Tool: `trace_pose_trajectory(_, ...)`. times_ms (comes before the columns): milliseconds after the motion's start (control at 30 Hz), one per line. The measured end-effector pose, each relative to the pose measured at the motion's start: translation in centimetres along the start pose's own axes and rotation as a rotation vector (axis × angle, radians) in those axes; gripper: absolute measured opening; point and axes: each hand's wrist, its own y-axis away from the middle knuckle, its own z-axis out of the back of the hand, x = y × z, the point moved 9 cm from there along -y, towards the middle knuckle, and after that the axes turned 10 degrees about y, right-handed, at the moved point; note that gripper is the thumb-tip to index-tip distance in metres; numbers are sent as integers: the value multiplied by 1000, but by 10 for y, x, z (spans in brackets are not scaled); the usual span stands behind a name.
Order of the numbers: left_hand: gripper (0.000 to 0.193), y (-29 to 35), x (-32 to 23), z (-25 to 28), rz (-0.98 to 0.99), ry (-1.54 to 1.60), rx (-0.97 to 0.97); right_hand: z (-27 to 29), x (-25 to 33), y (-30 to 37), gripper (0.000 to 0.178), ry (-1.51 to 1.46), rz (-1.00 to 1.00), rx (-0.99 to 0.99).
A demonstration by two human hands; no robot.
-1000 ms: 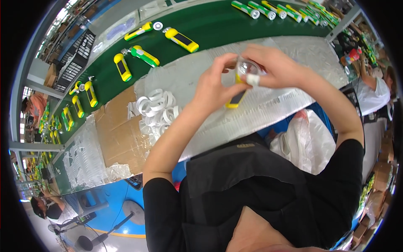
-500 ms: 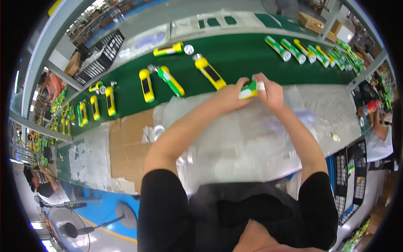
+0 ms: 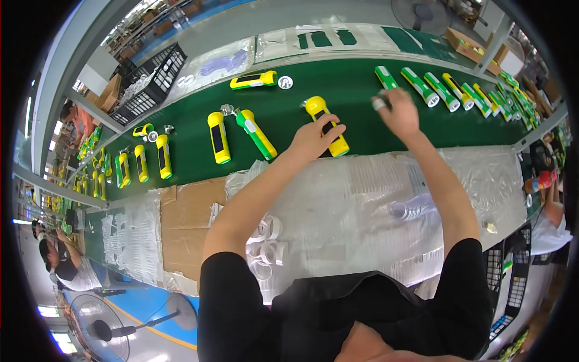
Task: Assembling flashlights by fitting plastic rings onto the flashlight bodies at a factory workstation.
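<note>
A yellow flashlight (image 3: 315,107) with a dark panel lies slantwise on the green belt in the middle. My left hand (image 3: 315,139) is closed round its lower half, thumb and fingers on either side. Further right, my right hand (image 3: 401,114) hovers blurred at the lower end of a green-and-white flashlight (image 3: 385,77) and hides that end. Its thumb and fingers look apart, with a small white patch at the thumb tip. Left of my left hand lie a green-and-yellow flashlight (image 3: 256,134) and another yellow flashlight (image 3: 218,139).
Several flashlights (image 3: 443,92) line the belt's right side; others (image 3: 163,157) stand at left. A yellow flashlight (image 3: 253,79) lies near a round reflector (image 3: 284,82). White rings (image 3: 271,228) and a stack of clear discs (image 3: 410,209) rest on the plastic-covered bench (image 3: 338,223). Metal posts (image 3: 494,45) flank the belt.
The green-and-white flashlight has gone from between both hands to the right-hand row. My right hand moved up and right; my left hand now grips the yellow flashlight. The whole view has shifted slightly.
</note>
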Motion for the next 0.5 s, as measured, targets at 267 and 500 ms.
trace_pose_trajectory(267, 35, 139, -116, -31, -446, 116, 264, 40, 107, 143, 58, -1411, -771, 717)
trace_pose_trajectory(500, 27, 165, -139, 5, -570, 609, -54, 116, 168, 214, 73, -1599, -504, 915)
